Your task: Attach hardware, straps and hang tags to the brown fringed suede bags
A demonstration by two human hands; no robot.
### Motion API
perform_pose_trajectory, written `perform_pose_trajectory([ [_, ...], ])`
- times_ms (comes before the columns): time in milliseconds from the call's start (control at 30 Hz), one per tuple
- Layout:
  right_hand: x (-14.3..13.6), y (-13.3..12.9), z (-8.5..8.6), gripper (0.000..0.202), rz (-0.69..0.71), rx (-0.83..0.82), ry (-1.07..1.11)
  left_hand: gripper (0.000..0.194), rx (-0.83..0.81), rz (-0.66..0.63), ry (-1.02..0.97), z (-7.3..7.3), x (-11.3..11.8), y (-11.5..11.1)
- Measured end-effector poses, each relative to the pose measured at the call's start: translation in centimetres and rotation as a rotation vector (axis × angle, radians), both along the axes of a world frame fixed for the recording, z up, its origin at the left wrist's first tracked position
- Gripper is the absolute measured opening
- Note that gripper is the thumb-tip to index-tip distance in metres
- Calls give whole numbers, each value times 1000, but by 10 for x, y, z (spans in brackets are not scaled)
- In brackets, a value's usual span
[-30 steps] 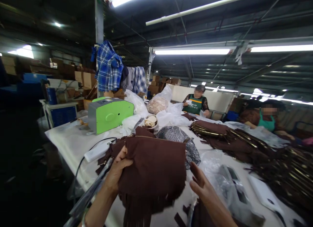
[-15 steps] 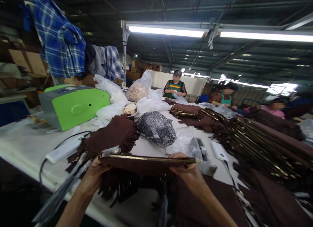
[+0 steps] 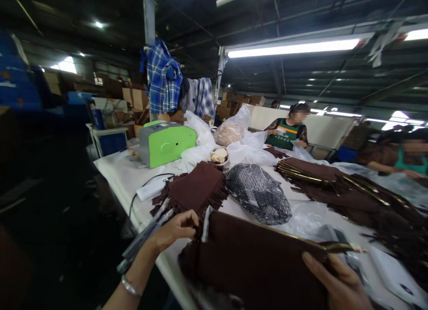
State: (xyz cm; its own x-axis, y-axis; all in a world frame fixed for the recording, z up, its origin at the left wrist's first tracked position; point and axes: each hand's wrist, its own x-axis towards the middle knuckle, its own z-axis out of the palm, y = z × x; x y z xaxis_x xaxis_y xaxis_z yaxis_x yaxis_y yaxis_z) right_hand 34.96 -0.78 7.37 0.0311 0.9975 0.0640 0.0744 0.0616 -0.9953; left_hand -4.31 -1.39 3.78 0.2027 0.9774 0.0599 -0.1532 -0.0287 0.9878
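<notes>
A dark brown fabric bag with a gold zipper along its top edge is held over the table's near side. My right hand grips its right end, thumb on the front face. At the bag's left edge, my left hand is closed in a pinch on the brown material, the fingertips partly hidden. A narrow plastic-wrapped tab sticks up at that corner, beside the left fingertips. Behind it lies a brown fringed piece. Long plastic-wrapped strips lie under my left forearm.
A green and grey machine stands at the back left. Near the middle are a bowl and a black-and-white textured bundle. Stacked brown bags and a white device are to the right. A co-worker works across the table.
My view has turned left. The bag has tilted from edge-on, showing its broad face, and its right end is nearer me. My left hand has shifted its hold at the left corner.
</notes>
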Motion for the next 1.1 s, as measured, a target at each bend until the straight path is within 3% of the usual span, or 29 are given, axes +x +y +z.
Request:
perform_pose_trajectory([
  [200, -23, 16, 27, 40, 101, -63, 9, 22, 8, -101, 64, 3, -23, 7],
  [300, -40, 36, 45, 40, 229, -83, -102, 25, 105, 104, 137, 6, -25, 11],
  [367, -55, 50, 60, 40, 319, -69, -210, 41, 242, 239, 231, 13, -21, 12],
  [467, -89, 66, 85, 33, 430, 63, -434, 63, 399, 250, 421, 28, -10, 12],
  [533, -112, 72, 103, 24, 511, 236, -610, 52, 434, 164, 514, 36, -1, 13],
  [600, -130, 76, 118, 16, 610, 373, -776, 27, 426, 100, 561, 39, 3, 16],
  [667, -138, 82, 130, 13, 686, 409, -911, 13, 409, 115, 563, 39, 1, 21],
  [733, -135, 89, 137, 17, 753, 330, -961, 12, 401, 162, 544, 38, -8, 26],
  [800, -126, 96, 140, 25, 837, 159, -856, 13, 388, 153, 523, 37, -19, 31],
  [900, -111, 99, 134, 34, 932, -86, -548, 18, 327, 24, 475, 39, -31, 35],
  [1100, -83, 69, 89, 37, 882, -353, -206, 21, 54, -294, 398, 39, -29, 40],
])
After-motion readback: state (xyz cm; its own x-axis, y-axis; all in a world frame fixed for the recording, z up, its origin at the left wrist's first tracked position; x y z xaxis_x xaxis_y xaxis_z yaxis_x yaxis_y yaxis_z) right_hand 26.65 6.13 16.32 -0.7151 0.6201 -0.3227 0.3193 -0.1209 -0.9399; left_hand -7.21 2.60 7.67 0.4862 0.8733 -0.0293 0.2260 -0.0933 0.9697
